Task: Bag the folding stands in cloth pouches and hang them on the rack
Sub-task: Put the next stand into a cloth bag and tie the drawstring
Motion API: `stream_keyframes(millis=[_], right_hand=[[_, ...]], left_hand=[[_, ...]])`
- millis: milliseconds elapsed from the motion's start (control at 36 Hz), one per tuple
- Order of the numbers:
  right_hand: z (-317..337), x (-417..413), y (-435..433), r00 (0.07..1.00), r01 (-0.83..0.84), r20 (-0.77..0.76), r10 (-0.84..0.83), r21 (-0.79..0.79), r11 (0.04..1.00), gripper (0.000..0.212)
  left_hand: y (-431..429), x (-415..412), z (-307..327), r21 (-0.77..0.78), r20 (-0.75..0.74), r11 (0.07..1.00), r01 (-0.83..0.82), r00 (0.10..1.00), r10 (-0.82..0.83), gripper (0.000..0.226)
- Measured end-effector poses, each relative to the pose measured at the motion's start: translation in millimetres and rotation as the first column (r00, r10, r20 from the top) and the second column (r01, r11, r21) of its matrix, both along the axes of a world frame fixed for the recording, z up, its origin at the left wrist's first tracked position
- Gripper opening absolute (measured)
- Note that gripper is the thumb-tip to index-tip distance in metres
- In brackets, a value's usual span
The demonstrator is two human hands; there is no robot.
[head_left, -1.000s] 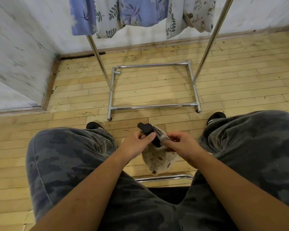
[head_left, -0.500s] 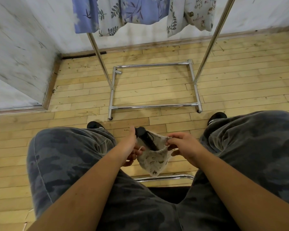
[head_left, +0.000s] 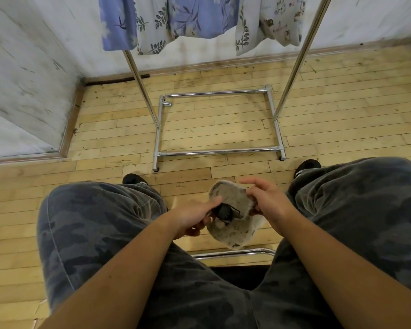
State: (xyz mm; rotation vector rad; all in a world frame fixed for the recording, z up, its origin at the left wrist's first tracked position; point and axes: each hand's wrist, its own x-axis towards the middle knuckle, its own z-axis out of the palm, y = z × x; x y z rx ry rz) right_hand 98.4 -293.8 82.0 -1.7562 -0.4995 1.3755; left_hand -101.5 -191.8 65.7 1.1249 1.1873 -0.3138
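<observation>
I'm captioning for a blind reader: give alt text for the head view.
Seated person's left hand and right hand hold a cloth pouch with a black stand partly inside. Ahead, a metal rack holds hanging pouches.

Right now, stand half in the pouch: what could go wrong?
1. The black folding stand still shows at the mouth of the beige printed cloth pouch; it might snag or slip out.
2. The left hand and right hand hold it in mid-air between the knees, so a drop would likely hit the wooden plank floor.
</observation>
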Motion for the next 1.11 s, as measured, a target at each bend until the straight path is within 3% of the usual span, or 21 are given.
stream_keyframes(millis=[56,167,333,444,528,611,694,750,833,944,1111], right_hand=[[2,-3,0,0.999,-0.032,0.039,0.031,0.01,0.999,0.032],[14,-12,2,0.97,-0.166,0.186,0.158,0.031,0.986,0.031],[36,-37,4,0.884,-0.374,0.319,0.341,0.046,0.926,0.031],[49,-54,7,0.895,-0.392,0.273,0.353,0.099,0.915,0.035],[56,-71,10,0.885,-0.436,0.237,0.401,0.121,0.892,0.035],[58,-75,11,0.925,-0.369,0.154,0.347,0.146,0.918,0.034],[58,-68,12,0.986,-0.133,-0.076,0.146,0.154,0.979,0.033],[54,-60,11,0.991,0.024,-0.133,-0.008,0.12,0.993,0.027],[43,-48,6,0.992,0.117,-0.065,-0.112,0.078,0.99,0.019],[27,-42,-5,0.992,0.091,0.089,-0.092,0.016,0.996,0.018],[-3,-38,-14,0.964,0.074,0.262,-0.038,-0.127,0.989,0.04]], left_hand=[[-4,2,-2,0.094,-0.012,0.989,0.113,0.994,-0.112,0.064],[-8,4,-4,0.041,-0.01,0.993,0.111,0.994,-0.111,0.072],[-7,12,-1,0.078,-0.017,0.99,0.114,0.993,-0.113,0.056],[-9,10,-4,0.204,-0.146,0.962,0.18,0.978,-0.152,0.038],[-15,14,0,0.277,-0.148,0.946,0.17,0.98,-0.133,0.018],[-15,26,7,0.312,-0.043,0.946,-0.088,0.993,0.107,0.042],[-11,21,0,0.344,-0.089,0.939,-0.016,0.995,0.05,0.026],[-11,16,2,0.375,-0.05,0.927,-0.006,0.998,0.027,0.03],[-10,20,10,0.396,0.069,0.916,-0.067,0.997,0.043,0.033],[-12,25,13,0.415,0.054,0.91,0.002,0.998,-0.027,0.017],[-20,24,21,0.361,0.106,0.932,0.015,0.993,-0.057,0.017]])
